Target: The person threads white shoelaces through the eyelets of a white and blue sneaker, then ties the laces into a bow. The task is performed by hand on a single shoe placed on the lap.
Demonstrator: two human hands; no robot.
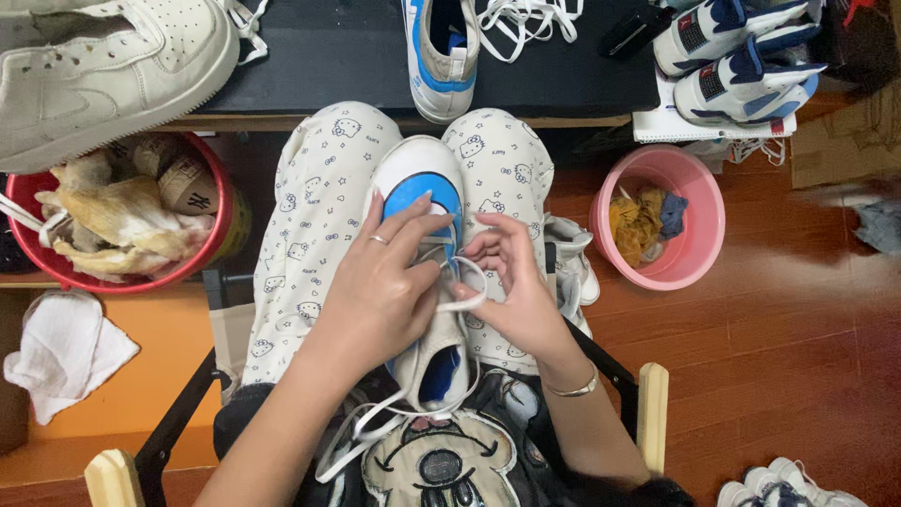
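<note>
Sneaker [424, 202], white with a blue toe panel, is laid along the person's lap between the two knees, its long axis running straight away from the body: the toe is pointed toward the near edge of the bench [375, 56], the heel opening is turned toward the belly. A white shoelace [465, 286] is looped across the eyelet area, and its loose length is trailed down past the heel onto the printed shirt.

The left hand [380, 291] is laid over the left flank of the shoe, fingers curled and pressed against the upper, with the fingertips reaching the lacing zone just behind the blue panel. The right hand [511, 282] is held just beside the right flank, and the lace loop is pinched between thumb and forefinger. Both hands are met over the middle of the shoe, so the lace is equally near to each; it is gripped by the right one only.

A second blue-and-white shoe [441, 56] is stood on the bench beyond the knees. A pink bucket [699, 244] is set on the floor to the right, a red basin [211, 249] to the left.
</note>
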